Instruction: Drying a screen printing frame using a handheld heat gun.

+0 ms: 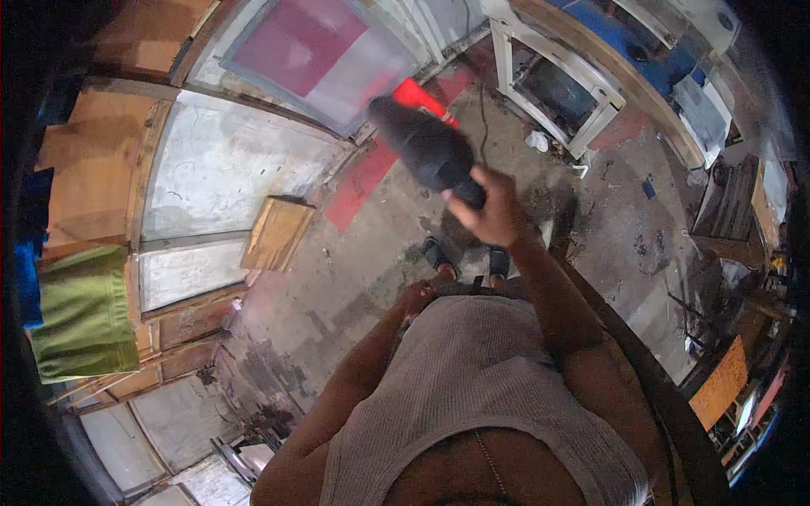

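Observation:
My right hand (497, 205) is out in front of me and grips one end of a dark, elongated object (436, 148). Motion blurs its far end, so its exact kind does not show. Behind that end, near the foot of the wall, a bright red object (417, 97) is partly covered. My left hand (417, 296) hangs low beside my waist, close to my dark shorts. Its fingers are too small and shaded to read.
A wooden block (278, 234) leans by the white wall panels (234, 164) at left. Ahead on the concrete floor (367, 284) stands a white frame (563, 79), with a crumpled white scrap (536, 141) beside it. A green cloth (85, 316) hangs at far left. Clutter lines the right side.

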The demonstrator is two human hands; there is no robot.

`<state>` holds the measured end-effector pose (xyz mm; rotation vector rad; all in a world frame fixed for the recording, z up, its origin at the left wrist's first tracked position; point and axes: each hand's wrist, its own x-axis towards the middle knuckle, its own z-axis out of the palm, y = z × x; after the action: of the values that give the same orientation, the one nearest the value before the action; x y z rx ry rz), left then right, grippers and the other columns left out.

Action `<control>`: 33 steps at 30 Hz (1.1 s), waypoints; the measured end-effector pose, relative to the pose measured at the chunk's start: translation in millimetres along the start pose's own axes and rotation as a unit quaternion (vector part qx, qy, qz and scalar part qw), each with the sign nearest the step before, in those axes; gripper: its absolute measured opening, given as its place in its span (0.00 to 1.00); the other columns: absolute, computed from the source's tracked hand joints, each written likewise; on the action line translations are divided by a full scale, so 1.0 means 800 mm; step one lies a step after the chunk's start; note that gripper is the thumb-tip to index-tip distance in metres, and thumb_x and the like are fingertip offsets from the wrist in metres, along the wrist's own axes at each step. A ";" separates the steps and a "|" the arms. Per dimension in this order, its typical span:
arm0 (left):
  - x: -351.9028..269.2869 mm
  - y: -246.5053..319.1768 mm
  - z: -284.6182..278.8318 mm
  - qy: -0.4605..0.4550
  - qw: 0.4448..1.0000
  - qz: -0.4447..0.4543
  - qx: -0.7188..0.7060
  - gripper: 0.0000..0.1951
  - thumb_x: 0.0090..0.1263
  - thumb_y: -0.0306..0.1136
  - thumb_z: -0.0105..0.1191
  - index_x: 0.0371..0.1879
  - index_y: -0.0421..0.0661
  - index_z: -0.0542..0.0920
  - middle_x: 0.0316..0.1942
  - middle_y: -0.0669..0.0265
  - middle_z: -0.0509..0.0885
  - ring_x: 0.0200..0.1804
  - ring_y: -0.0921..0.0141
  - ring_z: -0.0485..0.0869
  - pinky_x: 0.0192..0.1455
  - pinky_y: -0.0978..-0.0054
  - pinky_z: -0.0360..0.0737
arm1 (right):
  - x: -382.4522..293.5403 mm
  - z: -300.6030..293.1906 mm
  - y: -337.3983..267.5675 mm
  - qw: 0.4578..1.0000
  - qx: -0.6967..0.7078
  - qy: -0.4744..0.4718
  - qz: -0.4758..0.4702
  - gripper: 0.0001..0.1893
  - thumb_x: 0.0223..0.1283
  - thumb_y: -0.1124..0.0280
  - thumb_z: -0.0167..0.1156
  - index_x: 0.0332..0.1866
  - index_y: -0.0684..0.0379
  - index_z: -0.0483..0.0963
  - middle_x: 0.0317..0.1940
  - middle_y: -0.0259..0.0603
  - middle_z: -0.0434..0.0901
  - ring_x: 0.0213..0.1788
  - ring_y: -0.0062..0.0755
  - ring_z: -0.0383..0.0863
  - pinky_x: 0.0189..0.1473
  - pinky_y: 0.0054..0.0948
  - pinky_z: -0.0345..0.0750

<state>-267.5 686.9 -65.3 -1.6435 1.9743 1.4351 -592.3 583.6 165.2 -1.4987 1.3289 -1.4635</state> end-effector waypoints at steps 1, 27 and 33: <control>-0.002 0.003 -0.001 0.012 1.000 -0.009 0.001 0.24 0.67 0.52 0.51 0.49 0.43 0.79 0.43 0.49 0.84 0.48 0.51 0.82 0.49 0.58 0.78 | -0.005 0.010 -0.005 1.000 -0.001 0.002 0.001 0.14 0.50 0.64 0.68 0.36 0.61 0.75 0.23 0.48 0.77 0.29 0.45 0.82 0.35 0.38 0.76; 0.003 0.003 0.002 -0.005 1.000 -0.021 -0.005 0.24 0.64 0.52 0.57 0.49 0.43 0.79 0.43 0.51 0.84 0.48 0.56 0.83 0.50 0.60 0.78 | 0.032 -0.105 0.066 0.974 0.017 0.219 0.045 0.07 0.59 0.72 0.64 0.37 0.64 0.77 0.28 0.31 0.79 0.28 0.16 0.76 0.31 0.20 0.73; 0.000 0.002 -0.003 -0.008 0.999 -0.013 -0.031 0.25 0.65 0.52 0.55 0.51 0.44 0.78 0.46 0.50 0.84 0.50 0.53 0.82 0.54 0.59 0.77 | 0.018 -0.061 0.042 0.990 -0.058 0.126 0.040 0.14 0.53 0.70 0.64 0.44 0.63 0.76 0.31 0.42 0.81 0.32 0.30 0.79 0.38 0.30 0.77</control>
<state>-268.0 685.0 -63.5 -1.6706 1.9109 1.5087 -648.6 570.3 146.1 -1.3459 1.6291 -1.5863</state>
